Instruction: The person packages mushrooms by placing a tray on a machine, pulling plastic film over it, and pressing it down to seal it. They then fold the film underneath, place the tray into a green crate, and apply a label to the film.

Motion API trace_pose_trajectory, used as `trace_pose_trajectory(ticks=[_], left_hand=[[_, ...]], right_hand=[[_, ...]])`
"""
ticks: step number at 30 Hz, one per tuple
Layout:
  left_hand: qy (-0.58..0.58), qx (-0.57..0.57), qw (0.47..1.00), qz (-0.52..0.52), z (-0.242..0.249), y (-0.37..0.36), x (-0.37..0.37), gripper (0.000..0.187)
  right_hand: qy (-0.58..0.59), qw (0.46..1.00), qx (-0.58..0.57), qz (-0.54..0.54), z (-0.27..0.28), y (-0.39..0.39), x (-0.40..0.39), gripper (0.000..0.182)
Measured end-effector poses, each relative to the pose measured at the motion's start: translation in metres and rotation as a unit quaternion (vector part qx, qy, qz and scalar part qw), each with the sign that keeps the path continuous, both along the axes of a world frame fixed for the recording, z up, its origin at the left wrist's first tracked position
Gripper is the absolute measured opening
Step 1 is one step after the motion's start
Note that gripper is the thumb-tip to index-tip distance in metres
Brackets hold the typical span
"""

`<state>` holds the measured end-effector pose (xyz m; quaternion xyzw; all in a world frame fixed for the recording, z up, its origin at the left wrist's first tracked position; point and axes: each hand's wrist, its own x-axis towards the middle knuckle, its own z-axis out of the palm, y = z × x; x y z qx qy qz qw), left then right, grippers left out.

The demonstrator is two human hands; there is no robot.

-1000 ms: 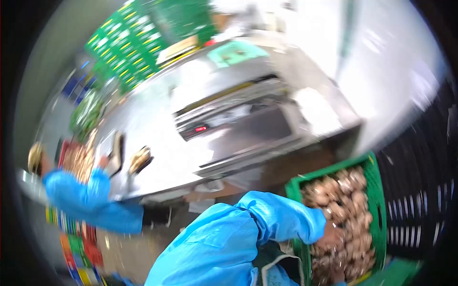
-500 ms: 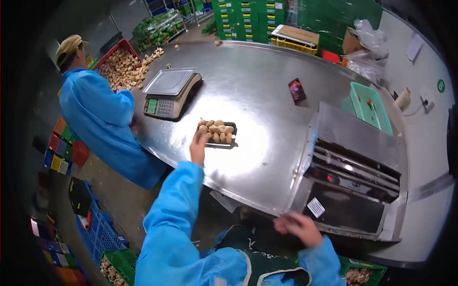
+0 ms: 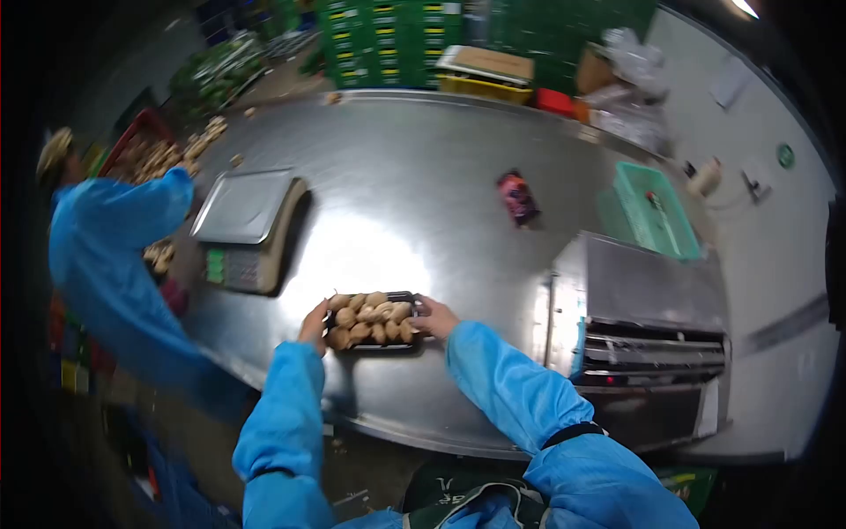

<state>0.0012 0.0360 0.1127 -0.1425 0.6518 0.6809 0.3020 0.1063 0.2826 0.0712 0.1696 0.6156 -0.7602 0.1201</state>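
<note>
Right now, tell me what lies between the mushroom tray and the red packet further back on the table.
Nothing: in the head view, only bare steel table shows between the mushroom tray and the red packet.

steel table [image 3: 423, 203] | on it: scale [image 3: 245, 225], mushroom tray [image 3: 374, 321], dark packet [image 3: 516, 196], sealing machine [image 3: 648, 309], teal basket [image 3: 656, 210]
</note>
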Motion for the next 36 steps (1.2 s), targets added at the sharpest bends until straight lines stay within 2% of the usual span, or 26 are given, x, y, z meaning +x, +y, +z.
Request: trace_pose_trajectory(ticks=[1,3,5,6,7,8,10,12,15,18,19,21,22,23,25,26,27,28,29,30,31,33,34,36], left_hand=[[0.013,-0.014,0.999,-0.043,-0.012,-0.007,-0.007,0.054],[0.021,0.040,0.990,-0.133,0.039,0.021,0.010,0.055],[0.029,0.082,0.983,-0.159,0.097,0.067,0.034,0.047],[0.042,0.092,0.971,-0.218,0.117,0.091,0.042,0.054],[0.054,0.121,0.957,-0.258,0.138,0.119,0.054,0.052],[0.051,0.140,0.945,-0.292,0.155,0.149,0.066,0.051],[0.034,0.170,0.924,-0.341,0.175,0.212,0.091,0.050],[0.016,0.178,0.915,-0.361,0.183,0.276,0.122,0.049],[-0.015,0.181,0.913,-0.366,0.171,0.362,0.168,0.050],[-0.058,0.173,0.917,-0.355,0.155,0.416,0.208,0.050],[-0.060,0.167,0.917,-0.357,0.145,0.427,0.214,0.050],[-0.044,0.229,0.893,-0.385,0.128,0.441,0.225,0.050],[-0.045,0.187,0.913,-0.361,0.155,0.438,0.241,0.050],[-0.047,0.185,0.915,-0.356,0.154,0.436,0.243,0.050],[0.108,0.049,0.939,-0.322,0.147,0.410,0.234,0.049],[0.273,0.014,0.893,-0.356,0.147,0.390,0.231,0.043],[0.431,-0.023,0.818,-0.380,0.148,0.367,0.229,0.038],[0.548,-0.077,0.713,-0.430,0.148,0.343,0.222,0.038],[0.647,-0.129,0.587,-0.469,0.149,0.328,0.220,0.039],[0.634,-0.132,0.610,-0.456,0.152,0.327,0.231,0.041],[0.630,-0.138,0.614,-0.454,0.158,0.326,0.236,0.041],[0.703,-0.201,0.305,-0.610,0.172,0.329,0.236,0.038],[0.713,-0.193,0.280,-0.613,0.173,0.337,0.239,0.039],[0.699,-0.180,0.273,-0.636,0.167,0.351,0.242,0.041]], right_hand=[[0.016,1.000,-0.010,0.017,0.021,0.011,0.012,0.070],[0.070,0.992,0.103,-0.033,0.039,0.038,0.039,0.067],[0.092,0.989,0.062,-0.102,0.110,0.072,0.083,0.073],[0.101,0.985,0.077,-0.119,0.129,0.096,0.103,0.071],[0.084,0.983,0.064,-0.151,0.156,0.118,0.126,0.068],[0.113,0.978,0.028,-0.174,0.180,0.142,0.149,0.066],[0.094,0.970,0.048,-0.221,0.208,0.192,0.194,0.064],[0.077,0.965,0.097,-0.230,0.220,0.248,0.234,0.064],[0.071,0.970,0.062,-0.223,0.213,0.326,0.287,0.061],[0.008,0.970,0.053,-0.237,0.196,0.381,0.325,0.058],[0.006,0.970,0.047,-0.239,0.187,0.393,0.333,0.058],[0.001,0.964,0.051,-0.261,0.170,0.411,0.349,0.056],[-0.001,0.965,0.049,-0.259,0.168,0.416,0.357,0.056],[0.005,0.961,0.019,-0.277,0.167,0.421,0.366,0.053],[0.009,0.957,-0.014,-0.289,0.174,0.425,0.389,0.051],[0.022,0.956,0.170,-0.238,0.185,0.425,0.409,0.051],[0.037,0.920,0.348,-0.177,0.193,0.428,0.426,0.051],[0.039,0.921,0.346,-0.173,0.195,0.435,0.441,0.051],[0.099,0.871,0.477,-0.065,0.196,0.442,0.457,0.052],[0.158,0.790,0.590,0.047,0.197,0.445,0.465,0.054],[0.161,0.793,0.586,0.054,0.205,0.439,0.469,0.054],[0.143,0.614,0.732,0.260,0.221,0.428,0.467,0.052],[0.181,0.586,0.741,0.274,0.211,0.429,0.463,0.045],[0.220,0.598,0.719,0.278,0.199,0.427,0.449,0.043]])
